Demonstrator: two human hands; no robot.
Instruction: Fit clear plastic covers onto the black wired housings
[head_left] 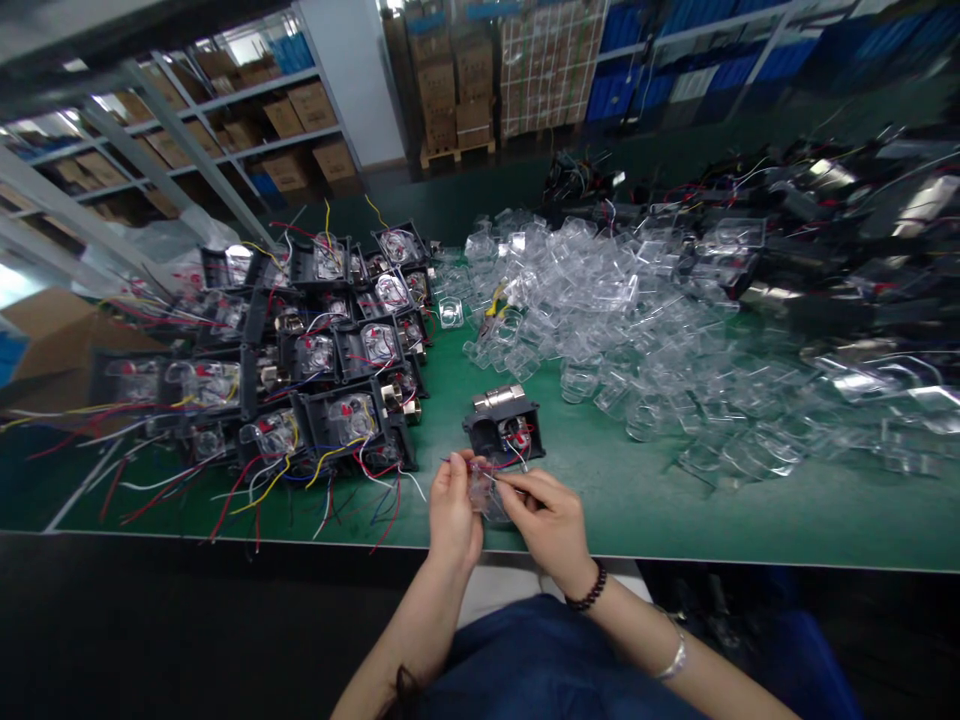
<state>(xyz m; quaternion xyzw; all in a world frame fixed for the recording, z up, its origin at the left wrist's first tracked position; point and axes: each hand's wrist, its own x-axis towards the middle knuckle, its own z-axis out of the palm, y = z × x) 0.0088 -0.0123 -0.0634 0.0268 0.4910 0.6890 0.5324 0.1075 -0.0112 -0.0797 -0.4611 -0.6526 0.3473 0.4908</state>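
Note:
Near the front edge of the green bench, my left hand (455, 510) is closed on a clear plastic cover (487, 495). My right hand (551, 518) pinches thin wires (491, 474) at the cover's upper side. Those wires run back to a dark grey housing (504, 432) lying just beyond my fingers. A shiny metal fitting (499, 398) sits on the housing's far side, and a part with red and white wires shows inside it. Whether the wires pass through the cover is too small to tell.
Several grey housings (352, 415) with loose coloured wires crowd the left. Clear covers (600, 290) are heaped at centre right, with yellow-handled pliers (495, 300) beside them. Dark housings with metal fittings (832, 175) lie far right. An open cardboard box (67, 345) stands at the left end.

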